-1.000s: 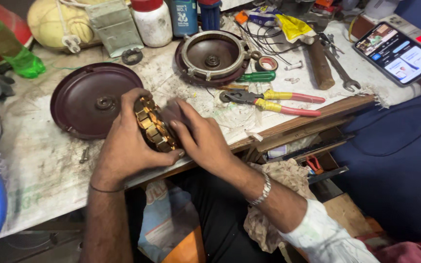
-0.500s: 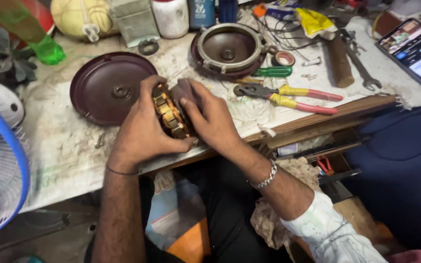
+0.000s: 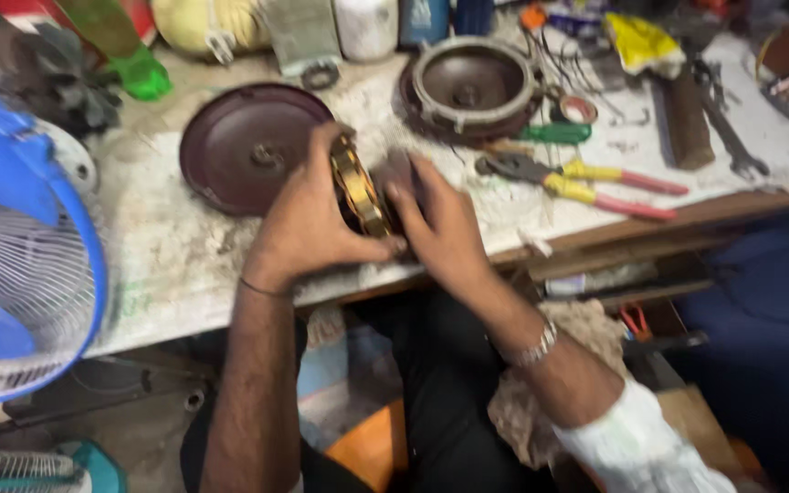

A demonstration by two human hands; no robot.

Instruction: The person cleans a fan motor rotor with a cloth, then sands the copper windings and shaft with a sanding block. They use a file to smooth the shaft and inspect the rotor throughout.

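On a cluttered workbench (image 3: pixel 175 265), a copper-wound coil ring (image 3: pixel 358 192) is gripped on edge between the left hand (image 3: pixel 308 224) and right hand (image 3: pixel 440 224), beside a maroon round cover (image 3: pixel 239 146).

Stained white workbench (image 3: pixel 175 265), maroon fan cover (image 3: pixel 244 146), ribbed motor housing (image 3: pixel 472 87), yellow-and-red pliers (image 3: pixel 586 183), green screwdriver (image 3: pixel 554 133), spanner (image 3: pixel 728 128)

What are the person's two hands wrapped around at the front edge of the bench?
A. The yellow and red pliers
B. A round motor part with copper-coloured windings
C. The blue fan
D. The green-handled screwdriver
B: the left hand and right hand both clasp the round wound motor part, while the pliers and screwdriver lie untouched on the bench.
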